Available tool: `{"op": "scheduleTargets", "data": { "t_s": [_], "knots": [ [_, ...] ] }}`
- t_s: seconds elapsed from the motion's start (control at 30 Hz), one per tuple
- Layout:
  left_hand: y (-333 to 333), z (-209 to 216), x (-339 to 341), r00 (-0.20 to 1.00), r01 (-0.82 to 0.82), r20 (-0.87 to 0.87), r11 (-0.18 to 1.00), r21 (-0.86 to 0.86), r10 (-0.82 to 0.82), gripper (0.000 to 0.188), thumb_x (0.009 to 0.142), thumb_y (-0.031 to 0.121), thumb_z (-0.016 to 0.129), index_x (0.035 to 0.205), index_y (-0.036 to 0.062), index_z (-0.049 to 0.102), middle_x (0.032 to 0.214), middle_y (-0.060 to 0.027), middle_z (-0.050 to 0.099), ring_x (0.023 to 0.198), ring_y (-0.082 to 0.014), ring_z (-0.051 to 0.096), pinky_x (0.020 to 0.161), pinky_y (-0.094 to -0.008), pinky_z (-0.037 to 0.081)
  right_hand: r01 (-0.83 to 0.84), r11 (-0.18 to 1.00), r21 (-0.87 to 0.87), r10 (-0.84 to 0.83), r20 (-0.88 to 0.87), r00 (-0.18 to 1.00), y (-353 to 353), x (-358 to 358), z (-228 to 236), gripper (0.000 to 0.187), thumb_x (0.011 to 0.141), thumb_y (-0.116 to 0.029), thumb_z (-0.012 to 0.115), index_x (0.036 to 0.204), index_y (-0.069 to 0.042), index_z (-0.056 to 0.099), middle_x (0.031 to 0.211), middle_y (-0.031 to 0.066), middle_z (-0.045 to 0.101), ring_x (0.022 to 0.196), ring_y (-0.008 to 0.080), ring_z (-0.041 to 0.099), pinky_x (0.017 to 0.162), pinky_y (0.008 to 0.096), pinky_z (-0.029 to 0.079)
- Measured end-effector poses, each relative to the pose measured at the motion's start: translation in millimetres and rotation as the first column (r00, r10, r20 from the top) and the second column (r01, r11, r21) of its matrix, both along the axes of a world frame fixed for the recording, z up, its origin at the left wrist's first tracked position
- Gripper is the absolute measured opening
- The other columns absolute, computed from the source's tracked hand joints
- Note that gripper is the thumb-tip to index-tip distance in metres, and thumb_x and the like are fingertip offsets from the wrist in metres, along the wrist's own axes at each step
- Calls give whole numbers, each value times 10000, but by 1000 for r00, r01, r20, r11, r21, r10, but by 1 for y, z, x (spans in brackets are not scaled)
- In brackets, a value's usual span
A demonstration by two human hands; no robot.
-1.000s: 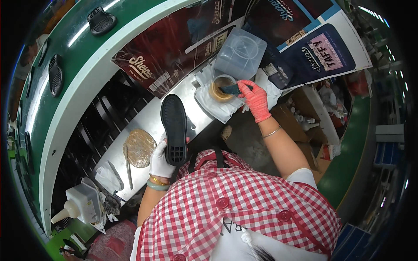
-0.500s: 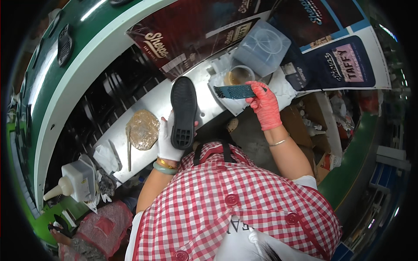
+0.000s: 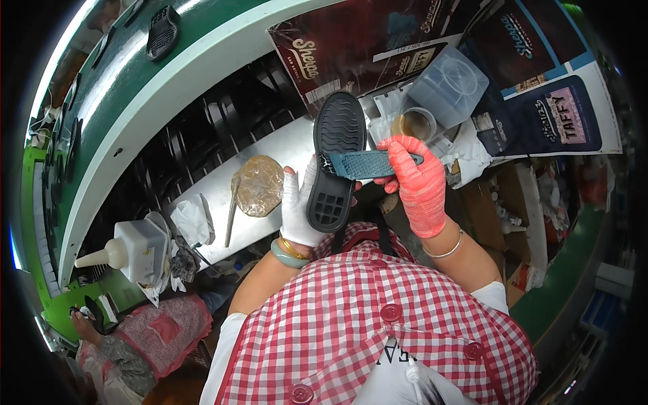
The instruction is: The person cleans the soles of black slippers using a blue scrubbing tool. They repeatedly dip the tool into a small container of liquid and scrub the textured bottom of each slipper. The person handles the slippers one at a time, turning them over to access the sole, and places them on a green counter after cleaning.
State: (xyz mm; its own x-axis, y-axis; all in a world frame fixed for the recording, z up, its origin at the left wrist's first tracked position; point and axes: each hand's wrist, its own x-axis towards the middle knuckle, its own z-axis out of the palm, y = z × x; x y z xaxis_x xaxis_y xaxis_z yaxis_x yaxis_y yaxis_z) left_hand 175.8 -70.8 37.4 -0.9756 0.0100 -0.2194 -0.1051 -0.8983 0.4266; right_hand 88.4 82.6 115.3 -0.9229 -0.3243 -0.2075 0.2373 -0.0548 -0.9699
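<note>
A black shoe sole (image 3: 329,206) stands tilted up in my left hand (image 3: 299,212), which wears a white glove with bare fingertips; its ridged and gridded tread faces me. My right hand (image 3: 420,185), in a coral-red glove, pinches a flat blue brush (image 3: 370,165) with a textured surface and a dark, wet-looking end. That end touches the middle of the sole, where a shiny patch shows. Beyond my right hand, a clear cup (image 3: 415,124) with yellowish liquid stands beside a translucent plastic container (image 3: 449,88).
On the metal ledge (image 3: 251,236) lie a plastic-wrapped brown disc (image 3: 260,185) and a thin stick (image 3: 231,212). A nozzled bottle (image 3: 140,251) stands at left. A green conveyor (image 3: 223,37) curves behind, carrying another sole (image 3: 163,32). Printed cartons (image 3: 358,50) are at the back. Another person's sleeve (image 3: 131,361) shows lower left.
The brush has moved left from above the ledge onto the sole, its dark end now against it. My hands have come closer together, and the view has shifted.
</note>
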Motion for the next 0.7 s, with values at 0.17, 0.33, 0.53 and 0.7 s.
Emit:
{"op": "scheduleTargets", "data": {
  "t_s": [0.17, 0.33, 0.53, 0.7],
  "knots": [
    [1, 0, 2, 997, -70, 11, 997, 33, 70, 773, 877, 685, 199, 1426, 145, 265, 1355, -155, 398, 1147, -308, 488, 912, -445, 440, -52, 998, 31, 52, -4, 999, 0, 21, 5, 223, 913, -214, 550, 978, -15, 629, 735, 37, 627, 584, 80, 594, 484, 182, 432],
    [0, 4, -4, 995, -87, -33, 981, 171, 94, 751, 895, 659, 168, 1421, 131, 263, 1368, -166, 378, 1179, -354, 459, 982, -487, 383, -119, 991, 67, 120, -21, 993, -1, 37, 12, 212, 908, -198, 565, 973, -14, 646, 719, 22, 615, 577, 74, 586, 480, 179, 425],
    [-3, 8, -1, 999, -3, -51, 976, 217, 14, 754, 899, 652, 145, 1429, 125, 240, 1353, -168, 399, 1186, -337, 457, 1008, -480, 363, -237, 964, 118, 243, -44, 969, 1, 40, 28, 189, 901, -152, 564, 973, 5, 640, 782, 48, 633, 641, 74, 591, 557, 198, 483],
    [-6, 22, 1, 992, 91, 63, 964, 251, -110, 799, 879, 683, 197, 1402, 89, 305, 1378, -139, 407, 1234, -285, 437, 1043, -429, 339, -407, 896, 178, 420, -39, 907, 5, 27, 39, 175, 894, -132, 564, 973, 7, 636, 853, 48, 638, 667, 81, 593, 584, 207, 498]
  ]
}}
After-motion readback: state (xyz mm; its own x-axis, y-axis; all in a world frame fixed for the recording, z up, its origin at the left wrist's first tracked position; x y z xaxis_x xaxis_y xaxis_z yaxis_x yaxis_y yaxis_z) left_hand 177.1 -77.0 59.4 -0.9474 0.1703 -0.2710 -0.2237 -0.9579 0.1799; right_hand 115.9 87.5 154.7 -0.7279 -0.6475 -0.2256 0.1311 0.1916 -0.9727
